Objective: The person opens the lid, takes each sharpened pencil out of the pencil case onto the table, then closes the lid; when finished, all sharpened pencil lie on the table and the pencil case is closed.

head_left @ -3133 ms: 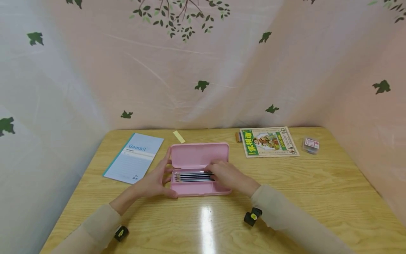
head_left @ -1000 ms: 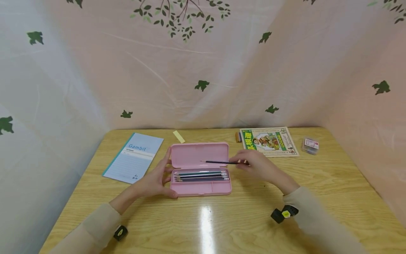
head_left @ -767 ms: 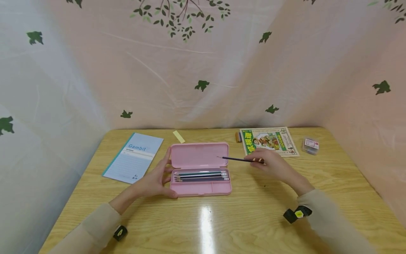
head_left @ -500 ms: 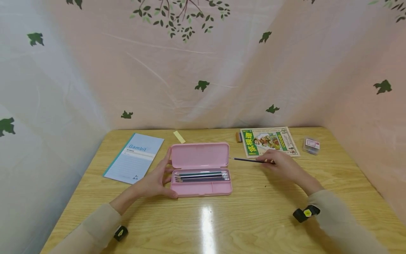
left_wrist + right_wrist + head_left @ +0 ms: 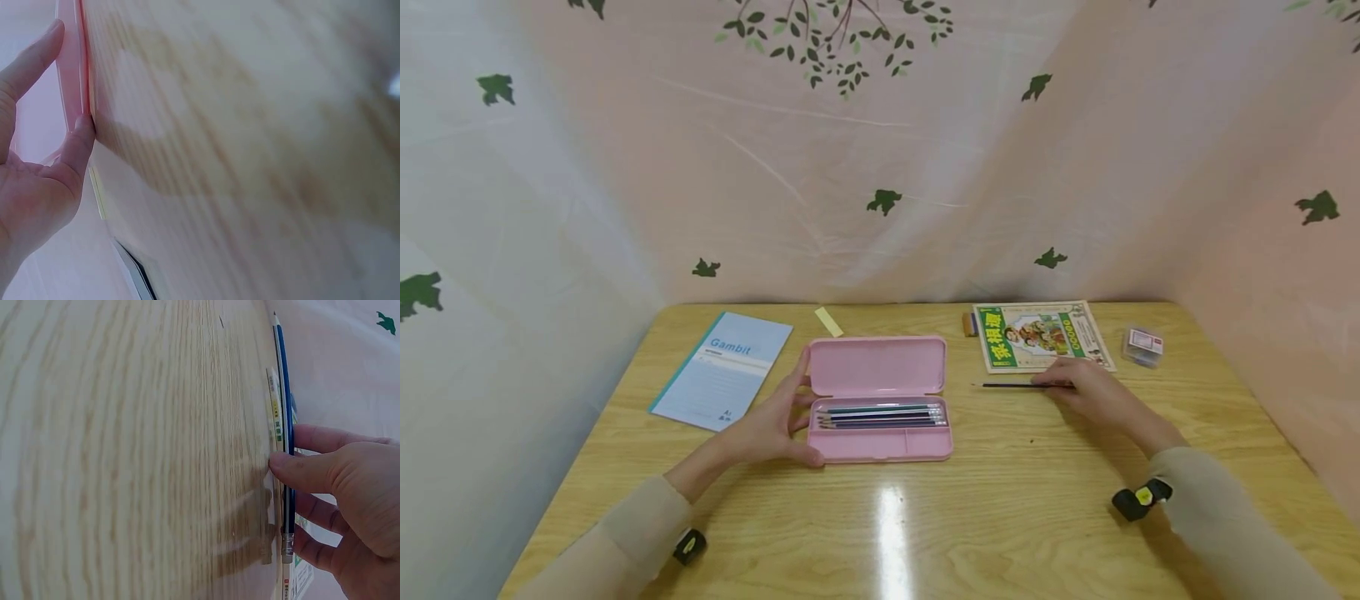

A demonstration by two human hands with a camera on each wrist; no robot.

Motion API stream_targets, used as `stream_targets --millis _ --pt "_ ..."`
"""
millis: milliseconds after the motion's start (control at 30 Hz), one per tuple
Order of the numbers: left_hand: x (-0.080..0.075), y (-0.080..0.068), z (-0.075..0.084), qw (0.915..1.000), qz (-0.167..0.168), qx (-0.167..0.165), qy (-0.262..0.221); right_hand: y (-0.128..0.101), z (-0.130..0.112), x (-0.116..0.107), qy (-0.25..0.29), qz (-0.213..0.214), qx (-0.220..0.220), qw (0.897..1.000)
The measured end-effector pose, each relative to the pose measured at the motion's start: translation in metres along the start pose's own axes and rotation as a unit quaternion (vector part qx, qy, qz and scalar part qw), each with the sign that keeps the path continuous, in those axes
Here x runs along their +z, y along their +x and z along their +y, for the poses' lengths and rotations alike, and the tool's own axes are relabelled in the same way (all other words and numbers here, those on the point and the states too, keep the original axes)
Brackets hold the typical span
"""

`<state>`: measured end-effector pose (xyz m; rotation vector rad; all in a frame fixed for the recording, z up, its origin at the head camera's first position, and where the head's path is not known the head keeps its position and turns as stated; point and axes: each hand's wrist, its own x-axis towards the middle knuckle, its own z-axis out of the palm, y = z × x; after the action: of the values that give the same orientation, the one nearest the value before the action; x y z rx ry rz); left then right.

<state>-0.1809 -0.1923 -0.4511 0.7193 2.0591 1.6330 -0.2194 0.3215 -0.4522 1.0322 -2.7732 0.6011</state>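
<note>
Both hands were on the counter, well apart, each busy with its own thing. The left hand rested against the left end of the open pink pencil case, fingers fairly straight along the lid edge and thumb pressed to the tray's near corner, bracing it rather than gripping it; the left wrist view showed the thumb flat against the pink wall. The right hand was to the right of the case, its thumb and fingers pinched around the eraser end of a dark pencil. That pencil lay low over the wood, touching it or just above it, I could not tell which, just in front of the picture booklet. Its long axis ran left to right, point toward the case and eraser end inside the right hand's grip, so the right hand was the nearer by far. More pencils lay side by side in the tray, parallel to the held one. A blue notebook lay to the left of the case, and a small clear box lay beyond the booklet.
</note>
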Motion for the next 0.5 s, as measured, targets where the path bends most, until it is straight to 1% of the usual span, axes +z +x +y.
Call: stream_targets --millis 200,333,500 --pt "-0.0008 0.0037 0.0009 1.0000 -0.004 0.007 0.005 -0.0041 0.0067 -0.0032 -0.002 -0.019 0.017 1.000" --pt "-0.0007 0.0030 -0.0012 0.9998 -0.001 0.005 0.017 -0.0055 0.0082 -0.0042 -0.006 -0.018 0.015 1.000" --pt "0.0018 0.0011 -0.0036 0.9995 0.012 -0.002 0.030 -0.0080 0.0092 -0.0029 -0.006 -0.013 0.011 1.000"
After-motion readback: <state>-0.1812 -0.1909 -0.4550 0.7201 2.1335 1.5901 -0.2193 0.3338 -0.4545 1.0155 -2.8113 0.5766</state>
